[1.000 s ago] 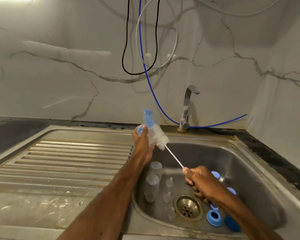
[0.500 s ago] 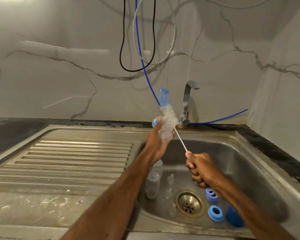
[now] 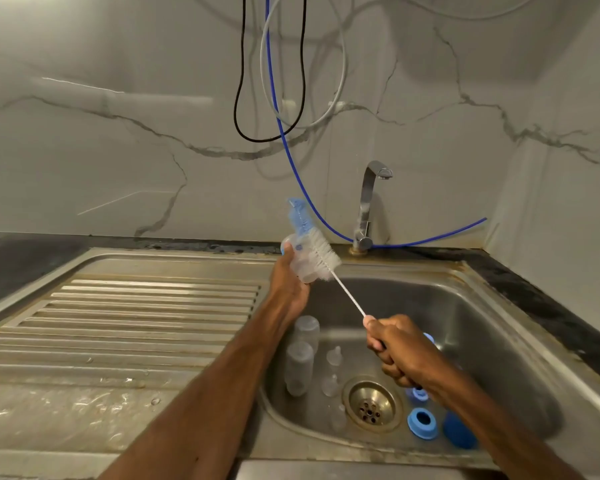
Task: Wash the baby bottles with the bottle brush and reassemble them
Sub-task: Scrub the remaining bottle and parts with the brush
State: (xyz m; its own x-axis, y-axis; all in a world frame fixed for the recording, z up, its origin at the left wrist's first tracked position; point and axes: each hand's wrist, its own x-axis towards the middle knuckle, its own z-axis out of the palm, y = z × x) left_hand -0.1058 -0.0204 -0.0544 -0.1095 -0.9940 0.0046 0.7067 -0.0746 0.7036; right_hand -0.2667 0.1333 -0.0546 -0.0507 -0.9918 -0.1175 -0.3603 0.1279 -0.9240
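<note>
My left hand [image 3: 289, 285] grips a small clear baby bottle [image 3: 300, 265] above the sink's left rim. My right hand [image 3: 394, 346] grips the thin white handle of the bottle brush [image 3: 321, 255], whose white bristles and blue sponge tip lie against the bottle's outside. Two clear bottles [image 3: 300, 362] stand in the basin's left side, with clear teats [image 3: 333, 356] beside them. Blue screw rings [image 3: 422, 422] and a blue cap [image 3: 459, 433] lie at the basin's front right.
The steel sink basin [image 3: 482, 323] has a brass drain [image 3: 371, 405] and a chrome tap [image 3: 369, 202] behind it. A ribbed draining board [image 3: 125, 323] lies to the left. Black, grey and blue hoses [image 3: 274, 98] hang on the marble wall.
The bottle and brush rose toward the tap, then came back down and left. The brush tip swung from leaning left to upright and back to leaning left.
</note>
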